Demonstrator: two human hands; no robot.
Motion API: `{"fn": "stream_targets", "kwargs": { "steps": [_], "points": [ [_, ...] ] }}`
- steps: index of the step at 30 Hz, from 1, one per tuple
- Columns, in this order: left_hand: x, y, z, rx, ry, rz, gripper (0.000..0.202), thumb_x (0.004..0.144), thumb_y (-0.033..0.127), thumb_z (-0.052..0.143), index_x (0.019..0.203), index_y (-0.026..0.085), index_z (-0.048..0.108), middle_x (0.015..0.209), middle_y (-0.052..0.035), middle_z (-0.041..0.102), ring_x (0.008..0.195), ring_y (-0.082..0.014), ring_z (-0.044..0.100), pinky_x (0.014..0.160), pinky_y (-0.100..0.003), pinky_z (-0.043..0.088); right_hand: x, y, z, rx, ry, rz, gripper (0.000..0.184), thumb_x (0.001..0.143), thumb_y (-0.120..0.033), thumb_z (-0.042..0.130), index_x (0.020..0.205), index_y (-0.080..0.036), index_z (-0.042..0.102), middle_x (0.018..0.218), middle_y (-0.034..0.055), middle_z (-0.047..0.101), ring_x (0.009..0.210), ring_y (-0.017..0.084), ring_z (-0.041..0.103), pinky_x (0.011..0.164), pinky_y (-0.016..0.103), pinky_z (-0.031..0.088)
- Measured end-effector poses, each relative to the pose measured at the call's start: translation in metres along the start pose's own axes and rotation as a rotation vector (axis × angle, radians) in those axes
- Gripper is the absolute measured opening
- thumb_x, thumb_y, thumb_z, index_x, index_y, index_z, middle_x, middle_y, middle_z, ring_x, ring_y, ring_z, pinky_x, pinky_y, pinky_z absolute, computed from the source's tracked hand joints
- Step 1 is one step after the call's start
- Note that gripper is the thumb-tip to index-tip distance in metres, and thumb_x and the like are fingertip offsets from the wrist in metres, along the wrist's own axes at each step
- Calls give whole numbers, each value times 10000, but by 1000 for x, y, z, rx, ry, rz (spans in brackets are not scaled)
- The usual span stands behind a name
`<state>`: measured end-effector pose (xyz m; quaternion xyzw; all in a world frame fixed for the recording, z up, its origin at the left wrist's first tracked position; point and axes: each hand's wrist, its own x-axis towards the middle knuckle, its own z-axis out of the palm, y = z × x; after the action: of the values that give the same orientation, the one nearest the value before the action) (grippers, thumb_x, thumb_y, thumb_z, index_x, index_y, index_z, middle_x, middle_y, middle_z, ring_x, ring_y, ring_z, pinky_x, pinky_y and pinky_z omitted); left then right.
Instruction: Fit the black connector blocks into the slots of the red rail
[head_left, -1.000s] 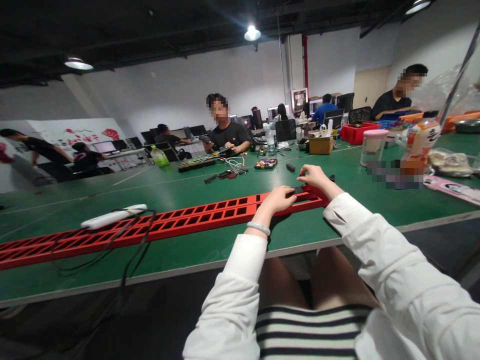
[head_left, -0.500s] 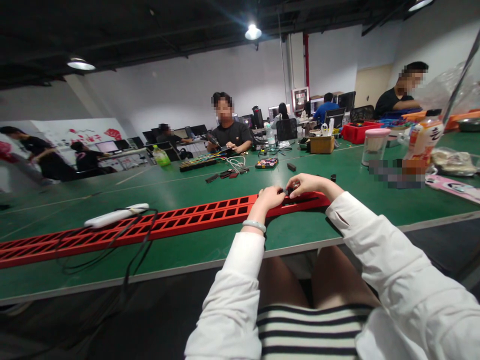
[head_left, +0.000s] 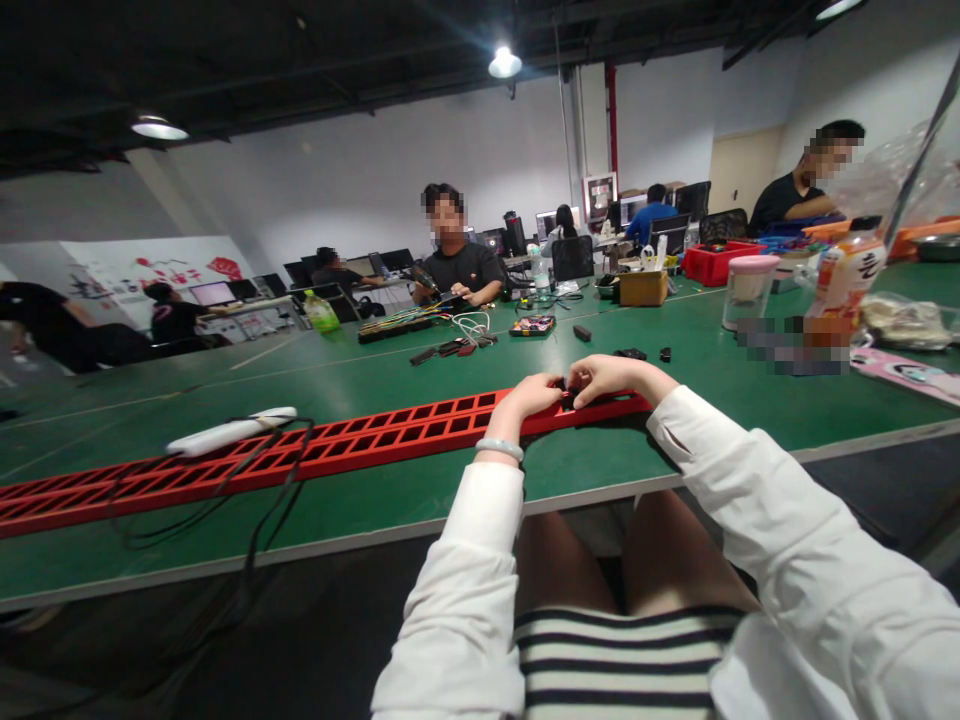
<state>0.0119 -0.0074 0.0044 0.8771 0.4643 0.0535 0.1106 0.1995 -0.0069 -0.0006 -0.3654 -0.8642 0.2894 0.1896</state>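
A long red slotted frame (head_left: 420, 430) lies along the front of the green table. Over its right end, my left hand (head_left: 536, 393) and my right hand (head_left: 607, 375) meet with bent fingers. Between the fingertips is a small black part (head_left: 568, 396), at the frame's surface; its exact kind is too small to tell. My right thumb and fingers pinch it from the right. My left fingers close against it from the left, partly hidden behind the hand. Small black pieces (head_left: 631, 354) lie just beyond my right hand.
A white bar-shaped device (head_left: 232, 431) with a black cable (head_left: 300, 455) rests across the frame at left. Farther back are dark strips and white wires (head_left: 474, 325). A pink-lidded jar (head_left: 750, 295) and a drink bottle (head_left: 844, 285) stand right. A co-worker (head_left: 457, 260) sits opposite.
Both hands have shifted slightly and come closer together over the frame's right end. My right hand has dropped a little, showing more of the small black pieces behind it.
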Motion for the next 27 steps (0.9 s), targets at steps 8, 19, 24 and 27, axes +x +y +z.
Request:
{"fn": "stream_targets", "kwargs": {
  "steps": [8,19,24,27],
  "points": [
    [0,4,0,38,-25,-34,302,867,322,499,1123,163,513,1146,-74,523,975,-206,543,819,-404,465,2,-2,3,-63,10,16,480,543,-398,729,926,-147,587,849,29,629,723,150,562,611,221,402],
    [-2,8,-4,94,-51,-29,308,867,317,499,1133,162,504,1149,-78,519,973,-203,543,814,-405,468,4,-6,5,-115,16,46,462,541,-400,732,883,-144,556,814,22,625,690,141,548,572,209,378],
    [-1,10,-5,114,-70,-29,314,867,318,500,1140,163,500,1159,-81,514,985,-206,539,823,-412,462,7,-8,7,-121,12,70,445,528,-399,737,848,-150,555,727,-4,605,628,127,519,528,205,348],
    [-1,11,-5,117,-74,-30,322,866,321,500,1146,163,497,1169,-83,509,999,-211,533,835,-422,454,8,-9,7,-125,7,75,435,516,-406,737,817,-151,552,678,-18,582,596,120,494,507,208,328]
  ]
}}
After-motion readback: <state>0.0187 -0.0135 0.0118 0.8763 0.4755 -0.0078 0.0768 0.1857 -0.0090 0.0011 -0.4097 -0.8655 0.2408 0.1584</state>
